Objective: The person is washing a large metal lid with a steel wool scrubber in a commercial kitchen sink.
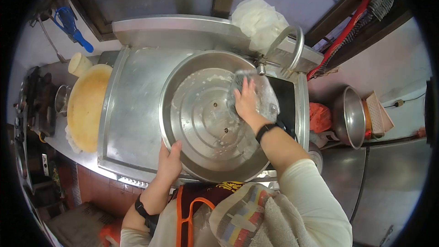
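A large round metal basin (pixel 183 128) sits over the steel sink counter, with a little water, foam specks and two small dark spots on its bottom. My left hand (pixel 170 161) is closed on the basin's near left rim, thumb over the edge. Inside the basin, my right hand (pixel 247 98) presses a grey scouring pad (pixel 235 95) against the far right wall. Its fingers point away from me and partly cover the pad. Wet, sudsy streaks shine on the wall around that hand.
A curved faucet (pixel 297 50) rises behind the basin, beside a pale bundled plastic bag (pixel 260 18). To the left lies a round wooden board (pixel 89 107). A metal bowl (pixel 350 116) and a red bag (pixel 320 116) stand right. The steel counter (pixel 137 96) extends left.
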Available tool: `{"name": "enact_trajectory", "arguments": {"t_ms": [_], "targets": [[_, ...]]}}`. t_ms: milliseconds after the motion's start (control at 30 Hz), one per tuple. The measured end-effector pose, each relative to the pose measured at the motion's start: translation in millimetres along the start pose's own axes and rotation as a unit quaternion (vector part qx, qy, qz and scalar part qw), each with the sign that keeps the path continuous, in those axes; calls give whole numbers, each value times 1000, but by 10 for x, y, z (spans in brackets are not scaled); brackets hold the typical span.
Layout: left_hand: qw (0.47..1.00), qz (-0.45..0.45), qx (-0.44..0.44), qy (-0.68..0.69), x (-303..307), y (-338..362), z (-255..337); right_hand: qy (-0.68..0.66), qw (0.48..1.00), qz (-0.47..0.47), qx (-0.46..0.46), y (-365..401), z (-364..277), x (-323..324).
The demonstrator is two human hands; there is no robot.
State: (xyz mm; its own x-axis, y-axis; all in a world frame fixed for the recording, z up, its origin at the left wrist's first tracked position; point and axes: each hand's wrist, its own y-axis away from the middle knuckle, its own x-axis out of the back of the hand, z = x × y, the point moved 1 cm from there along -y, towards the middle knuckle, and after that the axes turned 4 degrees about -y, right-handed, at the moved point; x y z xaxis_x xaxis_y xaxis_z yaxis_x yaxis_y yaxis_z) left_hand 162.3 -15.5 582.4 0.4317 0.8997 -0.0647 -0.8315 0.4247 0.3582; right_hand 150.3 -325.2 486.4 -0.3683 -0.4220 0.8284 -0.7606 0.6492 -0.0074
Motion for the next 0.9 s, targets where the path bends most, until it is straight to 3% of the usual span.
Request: {"name": "enact_trajectory", "arguments": {"t_ms": [33, 100, 200, 267, 367, 500, 567, 633, 700, 767, 833, 900], "targets": [[1000, -3, -1, -7, 18, 0, -7, -61, 998, 13, -4, -134, -177, -139], [999, -10, -11, -37, 21, 13, 42, -106, 993, -46, 15, -276, -708, -293], [998, -29, -24, -45, 30, 16, 74, -155, 977, -124, 77, -5, -1464, -341], [998, -22, -22, -49, 22, 23, 91, -175, 956, -200, 127, 414, -1647, -307], [997, -20, -49, -59, 38, -9, 44, -139, 911, -288, 259, 1184, -1435, -250], [999, -29, -15, -20, 56, -13, 10, -23, 849, -440, 291, 1562, -798, 274], [999, -28, -25, -14, 42, -5, 24, 78, 835, -459, 293, 1569, -373, 469], [999, -31, -38, -14, 54, -4, 4, 139, 841, -449, 269, 1442, -56, 668], [998, -37, -46, -32, 57, -12, 20, 172, 885, -360, 242, 1254, 160, 731], [996, -41, -56, -47, 63, -27, 32, -50, 943, -304, 126, 991, 416, 595], [995, -42, -66, -60, 70, -35, 31, -30, 970, -242, -24, 739, 244, 506], [993, -41, -78, -72, 90, -54, 5, 46, 981, -166, -90, 500, 14, 244]]}}
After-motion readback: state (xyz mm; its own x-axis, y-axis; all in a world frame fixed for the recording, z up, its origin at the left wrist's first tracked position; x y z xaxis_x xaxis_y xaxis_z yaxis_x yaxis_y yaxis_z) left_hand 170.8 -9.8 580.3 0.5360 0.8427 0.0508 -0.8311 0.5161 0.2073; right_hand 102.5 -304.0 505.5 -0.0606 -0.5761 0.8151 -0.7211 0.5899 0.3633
